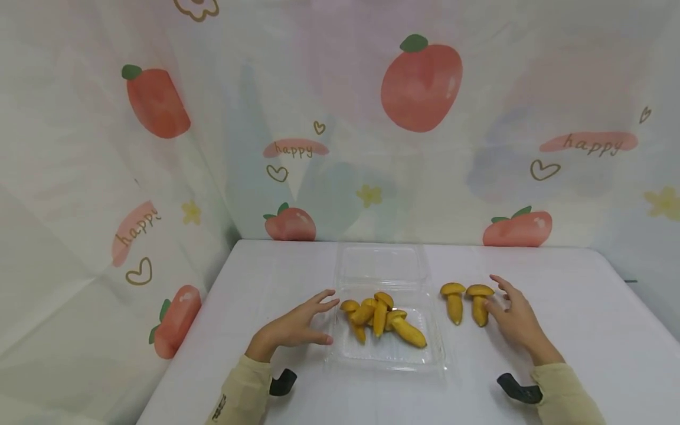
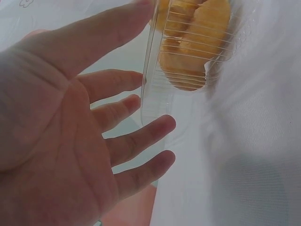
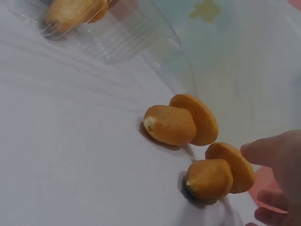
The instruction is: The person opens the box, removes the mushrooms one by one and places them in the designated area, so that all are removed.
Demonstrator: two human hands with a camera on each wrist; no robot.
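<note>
A clear plastic clamshell box (image 1: 361, 353) lies with its lid folded back, several yellow mushrooms (image 1: 408, 332) piled inside. My left hand (image 1: 294, 321) is at the box's left side, fingers spread and holding nothing; in the left wrist view its thumb and fingertips come right up to the box wall (image 2: 149, 70). To the right of the box, two more mushrooms lie side by side on the table, the left one (image 1: 454, 304) and the right one (image 1: 480, 307). Beside the right one is my right hand (image 1: 512, 316), its thumb tip at the cap (image 3: 235, 165) and its fingers loosely extended.
A white cloth covers the table (image 1: 584, 307). The transparent lid (image 1: 381, 264) lies flat behind the box, near the table's back edge. A printed curtain (image 1: 340, 88) with fruit and "happy" lettering hangs behind and along the left.
</note>
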